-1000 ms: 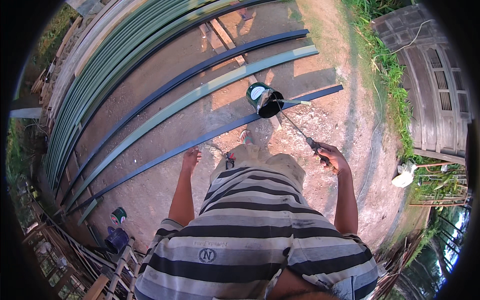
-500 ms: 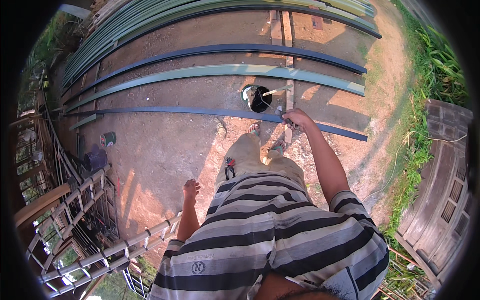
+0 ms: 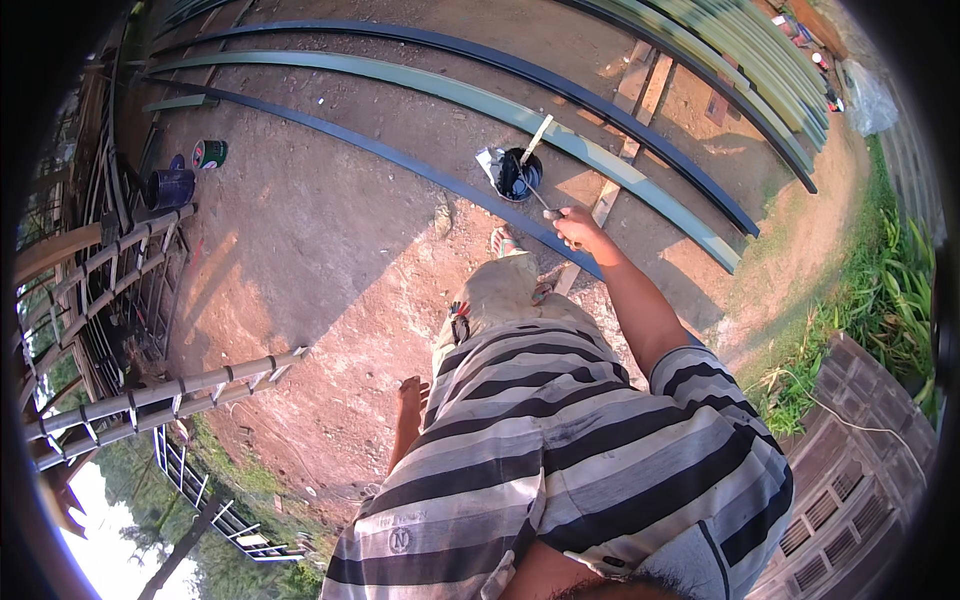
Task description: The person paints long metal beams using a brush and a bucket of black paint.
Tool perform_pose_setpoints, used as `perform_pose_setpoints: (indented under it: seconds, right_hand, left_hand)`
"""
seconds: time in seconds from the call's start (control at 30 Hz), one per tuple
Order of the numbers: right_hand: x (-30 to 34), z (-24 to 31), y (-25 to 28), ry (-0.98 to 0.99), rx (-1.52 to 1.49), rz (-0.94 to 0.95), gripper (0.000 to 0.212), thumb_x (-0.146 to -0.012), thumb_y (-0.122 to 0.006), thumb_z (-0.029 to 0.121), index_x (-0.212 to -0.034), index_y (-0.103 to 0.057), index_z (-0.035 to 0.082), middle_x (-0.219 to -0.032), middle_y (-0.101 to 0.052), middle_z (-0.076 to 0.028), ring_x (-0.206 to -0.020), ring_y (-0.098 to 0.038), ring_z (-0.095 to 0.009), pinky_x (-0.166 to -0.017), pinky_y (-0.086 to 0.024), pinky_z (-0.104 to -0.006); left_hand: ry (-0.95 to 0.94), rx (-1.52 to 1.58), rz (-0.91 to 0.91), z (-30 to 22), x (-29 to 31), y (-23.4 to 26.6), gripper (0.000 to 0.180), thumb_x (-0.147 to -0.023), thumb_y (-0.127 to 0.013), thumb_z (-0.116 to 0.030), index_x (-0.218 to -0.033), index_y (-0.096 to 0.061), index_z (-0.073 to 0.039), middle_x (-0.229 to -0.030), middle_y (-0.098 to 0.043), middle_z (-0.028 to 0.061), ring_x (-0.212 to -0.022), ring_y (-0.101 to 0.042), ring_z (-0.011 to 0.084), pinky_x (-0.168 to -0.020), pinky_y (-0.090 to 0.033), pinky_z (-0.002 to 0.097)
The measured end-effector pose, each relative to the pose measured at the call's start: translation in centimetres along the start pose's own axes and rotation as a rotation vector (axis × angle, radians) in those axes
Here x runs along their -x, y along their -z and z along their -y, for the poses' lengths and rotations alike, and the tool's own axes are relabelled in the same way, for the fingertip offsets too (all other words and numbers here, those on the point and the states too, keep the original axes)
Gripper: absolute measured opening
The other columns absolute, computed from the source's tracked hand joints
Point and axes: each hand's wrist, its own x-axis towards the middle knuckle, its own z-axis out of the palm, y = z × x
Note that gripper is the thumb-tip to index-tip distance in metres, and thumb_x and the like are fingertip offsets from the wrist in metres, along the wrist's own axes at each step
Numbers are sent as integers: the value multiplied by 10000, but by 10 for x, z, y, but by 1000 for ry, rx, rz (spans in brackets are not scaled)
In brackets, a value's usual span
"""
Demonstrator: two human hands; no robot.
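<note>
The right hand (image 3: 574,229) curls around a thin metallic rod (image 3: 537,197), apparently for control. At half past ten from it is a black round bucket (image 3: 509,184), its pale flat stick (image 3: 537,139) jutting up, probably for easy reach. The left hand (image 3: 412,392) hangs, fingers parted.

The bare right hand (image 3: 575,229), fingers round a thin grey rod (image 3: 540,202), had come close to the round, black-mouthed bucket (image 3: 511,184). The flat, pale stick (image 3: 538,138) had swung from the bucket's right side to its far side. The bare left hand (image 3: 412,394) had drawn farther from the bucket.
</note>
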Motion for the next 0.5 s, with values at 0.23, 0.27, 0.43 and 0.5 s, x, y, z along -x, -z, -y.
perform_pose_setpoints:
  seconds: [0.23, 0.27, 0.43, 0.5]
  right_hand:
    - [-26, -40, 22, -8, 220, 34, 465, -962, -620, 178, -1388, -552, 7, -806, -725, -146, -562, -673, -234, -519, -542, -387]
    - [-28, -36, 23, -56, 110, 55, 506, -974, -627, 174, -1435, -492, 14, -819, -709, -141, -555, -651, -222, -495, -523, -382]
    - [-46, -22, 23, -218, -254, 90, 580, -985, -665, 162, -1497, -404, 82, -849, -636, -108, -572, -586, -202, -497, -519, -367]
    - [-59, -18, 21, -225, -290, 2, 479, -974, -623, 120, -1425, -466, 88, -831, -612, -102, -553, -554, -190, -460, -500, -345]
  left_hand:
    - [-135, 183, 110, -190, -8, -38, 502, -1047, -548, -408, -1448, -549, -107, -1259, -699, 116, -1097, -668, 239, -923, -509, 410]
    - [-197, 178, 114, -204, -15, -30, 518, -1053, -535, -425, -1464, -538, -111, -1287, -693, 115, -1151, -660, 242, -973, -501, 424]
    - [-301, 359, -45, -259, -8, -1, 456, -1064, -542, -389, -1433, -564, -122, -1277, -701, 112, -1152, -678, 241, -983, -505, 406]
    - [-258, 386, -73, -258, 0, -1, 449, -1065, -545, -387, -1427, -570, -123, -1271, -704, 111, -1145, -682, 239, -980, -508, 404]
